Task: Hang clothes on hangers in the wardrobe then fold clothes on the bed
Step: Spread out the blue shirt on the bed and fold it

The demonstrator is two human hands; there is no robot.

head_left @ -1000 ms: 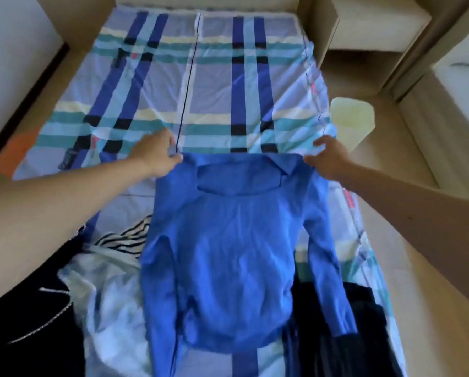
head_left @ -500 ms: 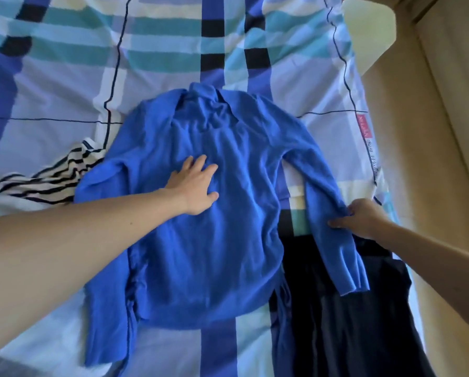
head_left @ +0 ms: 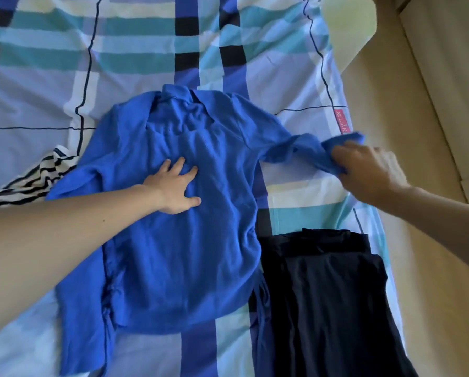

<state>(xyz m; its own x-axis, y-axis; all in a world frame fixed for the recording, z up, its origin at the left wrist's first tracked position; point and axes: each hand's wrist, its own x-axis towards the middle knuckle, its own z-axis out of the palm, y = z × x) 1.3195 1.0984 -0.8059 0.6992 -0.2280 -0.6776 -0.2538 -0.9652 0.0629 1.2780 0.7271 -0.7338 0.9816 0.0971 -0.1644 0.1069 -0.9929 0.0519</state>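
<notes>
A blue long-sleeved top (head_left: 179, 257) lies spread on the plaid bed sheet (head_left: 135, 61), collar pointing away from me. My left hand (head_left: 175, 186) presses flat on its chest with fingers spread. My right hand (head_left: 364, 170) grips the end of the top's right sleeve (head_left: 304, 148), lifted and pulled out sideways toward the bed's right edge. The left sleeve lies straight down along the body at the lower left.
A dark navy garment (head_left: 328, 300) lies on the bed just right of the top's hem. A black-and-white striped garment (head_left: 29, 180) pokes out at the left. Beige floor (head_left: 432, 104) runs along the bed's right side.
My right hand took the right sleeve from beside the body and swung it up and outward to the right. My left hand stays pressed on the chest. The camera has moved closer.
</notes>
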